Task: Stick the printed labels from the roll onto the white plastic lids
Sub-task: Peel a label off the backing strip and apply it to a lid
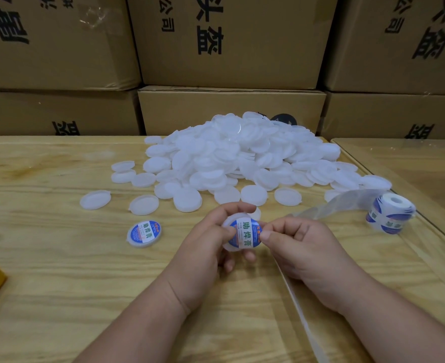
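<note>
Nearest me, my left hand (208,239) holds a round white plastic lid (239,233) up off the pale wooden surface (59,271), its grip closed on the lid's rim, thumb on the left edge of the face. My right hand (297,242) pinches the right edge of the round blue-and-white printed label (245,233), which already lies across the lid's face. I judge this the pressing-down step: next the label wants smoothing from centre to edge so the glossy film sits flat, then the lid goes down beside the finished labelled lid (144,233) lying left of my hands.

A translucent strip of backing paper (298,313) runs under my right wrist toward me, and curls the other way to the small label roll (389,213), which stands well to the right.

Beyond my hands, the heap of bare white lids (242,158) looks smooth, thin and slippery, with strays scattered at its foot. Brown cardboard boxes (229,48) are stacked behind.
</note>
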The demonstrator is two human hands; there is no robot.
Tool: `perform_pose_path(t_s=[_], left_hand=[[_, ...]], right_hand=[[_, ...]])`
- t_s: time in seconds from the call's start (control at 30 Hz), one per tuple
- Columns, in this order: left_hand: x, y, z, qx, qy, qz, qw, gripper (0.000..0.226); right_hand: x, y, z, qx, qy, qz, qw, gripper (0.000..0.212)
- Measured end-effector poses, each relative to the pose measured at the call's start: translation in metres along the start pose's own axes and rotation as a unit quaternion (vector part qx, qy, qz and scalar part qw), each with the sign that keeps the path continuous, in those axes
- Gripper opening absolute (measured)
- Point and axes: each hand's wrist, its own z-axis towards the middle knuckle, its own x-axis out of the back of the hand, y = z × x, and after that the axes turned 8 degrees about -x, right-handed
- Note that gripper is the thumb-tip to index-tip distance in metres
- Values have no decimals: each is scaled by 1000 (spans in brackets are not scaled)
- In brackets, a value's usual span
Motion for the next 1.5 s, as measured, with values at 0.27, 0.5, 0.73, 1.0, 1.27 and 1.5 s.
perform_pose_path(t_s=[0.27,0.5,0.73,1.0,1.27,1.5], left_hand=[[-1,1,-2,6,9,9,1000,36],[-3,4,-3,2,8,30,1000,33],[-2,0,-2,-11,27,82,996,50],[1,0,-3,-55,110,112,986,34],[16,2,-1,-137,284,153,937,19],[37,3,6,-86,432,44,896,45]], right_hand=[[-1,-1,-2,15,-25,6,1000,19],[-1,0,-2,16,-35,1,999,15],[0,1,-1,18,-28,-9,999,18],[4,6,1,32,24,-14,999,24],[3,6,0,40,51,4,998,16],[4,9,1,41,55,5,998,28]])
